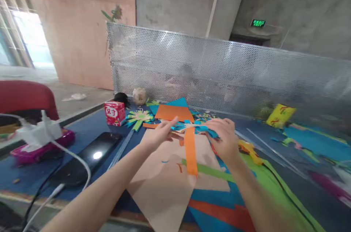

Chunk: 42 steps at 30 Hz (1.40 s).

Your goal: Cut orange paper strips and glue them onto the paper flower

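Observation:
Over the middle of the table, a blue fringed paper strip [203, 128] spans the space between my two hands. My left hand [160, 134] has its thumb raised and its fingers curled around the strip's left end. On the other side, my right hand [223, 135] bends its fingers over the right end. An orange paper strip [191, 155] hangs from the blue one down across pale pink sheets [164, 188]. Some fingertips are blurred. Behind my left hand lies a green and blue fringed paper flower [139, 116].
A black phone [87, 157] and a white charger on a purple base [41, 133] occupy the left. A red box [114, 113] stands behind them. To the right are a yellow glue gun [251, 151], green paper [270, 184] and a yellow packet [280, 116]. A perforated metal panel [219, 75] borders the back.

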Each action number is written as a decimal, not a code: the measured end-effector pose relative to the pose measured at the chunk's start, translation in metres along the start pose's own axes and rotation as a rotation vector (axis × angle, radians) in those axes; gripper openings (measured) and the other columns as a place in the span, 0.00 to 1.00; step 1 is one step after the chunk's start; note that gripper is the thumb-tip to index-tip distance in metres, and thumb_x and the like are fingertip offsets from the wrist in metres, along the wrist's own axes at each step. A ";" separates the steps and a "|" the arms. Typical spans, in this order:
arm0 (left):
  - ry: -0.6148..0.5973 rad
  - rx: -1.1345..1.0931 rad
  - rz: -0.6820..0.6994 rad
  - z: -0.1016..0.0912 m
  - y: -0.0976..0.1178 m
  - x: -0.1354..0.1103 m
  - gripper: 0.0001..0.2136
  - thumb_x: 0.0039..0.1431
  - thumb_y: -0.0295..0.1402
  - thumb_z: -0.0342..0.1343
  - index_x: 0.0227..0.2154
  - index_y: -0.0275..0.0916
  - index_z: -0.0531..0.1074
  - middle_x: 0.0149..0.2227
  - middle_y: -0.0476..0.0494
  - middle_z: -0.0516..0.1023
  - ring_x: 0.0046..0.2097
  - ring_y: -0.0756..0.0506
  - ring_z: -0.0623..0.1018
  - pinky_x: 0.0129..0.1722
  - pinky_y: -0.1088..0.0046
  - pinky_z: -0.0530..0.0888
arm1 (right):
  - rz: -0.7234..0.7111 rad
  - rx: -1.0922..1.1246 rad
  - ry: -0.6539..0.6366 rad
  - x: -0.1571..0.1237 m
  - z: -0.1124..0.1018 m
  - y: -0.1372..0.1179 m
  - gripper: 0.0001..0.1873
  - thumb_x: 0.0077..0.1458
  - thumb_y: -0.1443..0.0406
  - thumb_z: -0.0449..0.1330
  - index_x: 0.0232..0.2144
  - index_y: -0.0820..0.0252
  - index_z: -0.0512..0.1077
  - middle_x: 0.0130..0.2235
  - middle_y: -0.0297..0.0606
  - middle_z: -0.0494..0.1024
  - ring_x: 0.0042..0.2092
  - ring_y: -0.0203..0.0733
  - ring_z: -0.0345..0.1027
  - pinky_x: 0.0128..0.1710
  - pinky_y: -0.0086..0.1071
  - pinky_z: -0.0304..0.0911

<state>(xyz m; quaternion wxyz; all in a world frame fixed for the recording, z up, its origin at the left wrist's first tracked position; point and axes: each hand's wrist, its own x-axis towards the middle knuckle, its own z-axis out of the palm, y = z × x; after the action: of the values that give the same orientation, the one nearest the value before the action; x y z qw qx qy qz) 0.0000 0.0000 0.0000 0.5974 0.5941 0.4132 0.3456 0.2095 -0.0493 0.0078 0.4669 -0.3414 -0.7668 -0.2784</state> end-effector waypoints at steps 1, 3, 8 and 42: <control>0.139 0.051 0.068 -0.005 0.001 0.001 0.26 0.48 0.55 0.41 0.35 0.36 0.66 0.33 0.42 0.75 0.34 0.42 0.76 0.33 0.69 0.66 | 0.005 -0.010 0.025 0.000 0.000 0.000 0.08 0.48 0.71 0.57 0.33 0.57 0.67 0.34 0.36 0.75 0.41 0.42 0.65 0.44 0.41 0.55; 0.395 0.155 0.260 -0.014 0.004 0.001 0.25 0.50 0.53 0.40 0.34 0.36 0.66 0.35 0.40 0.73 0.35 0.43 0.74 0.34 0.68 0.66 | 0.044 -0.008 0.063 0.000 -0.002 -0.002 0.06 0.49 0.70 0.57 0.32 0.58 0.67 0.33 0.37 0.74 0.40 0.41 0.66 0.42 0.39 0.58; 0.949 0.425 1.135 -0.021 0.018 -0.015 0.15 0.54 0.42 0.45 0.40 0.39 0.62 0.44 0.39 0.67 0.47 0.43 0.67 0.45 0.62 0.64 | 0.317 0.135 0.074 0.006 -0.011 -0.010 0.02 0.48 0.67 0.56 0.28 0.58 0.68 0.29 0.36 0.74 0.33 0.38 0.67 0.32 0.31 0.63; 0.638 1.010 1.622 0.018 0.029 -0.046 0.16 0.43 0.23 0.59 0.38 0.40 0.68 0.36 0.47 0.77 0.42 0.46 0.72 0.42 0.66 0.69 | -0.158 0.009 0.210 -0.006 -0.022 -0.011 0.16 0.48 0.78 0.53 0.40 0.64 0.67 0.38 0.43 0.73 0.42 0.44 0.64 0.40 0.41 0.63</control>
<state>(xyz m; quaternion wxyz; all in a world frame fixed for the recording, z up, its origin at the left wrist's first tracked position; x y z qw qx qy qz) -0.0007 -0.0471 0.0322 -0.2786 0.7593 0.1230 0.5751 0.2142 -0.0741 0.0102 0.5229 -0.2467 -0.7394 -0.3450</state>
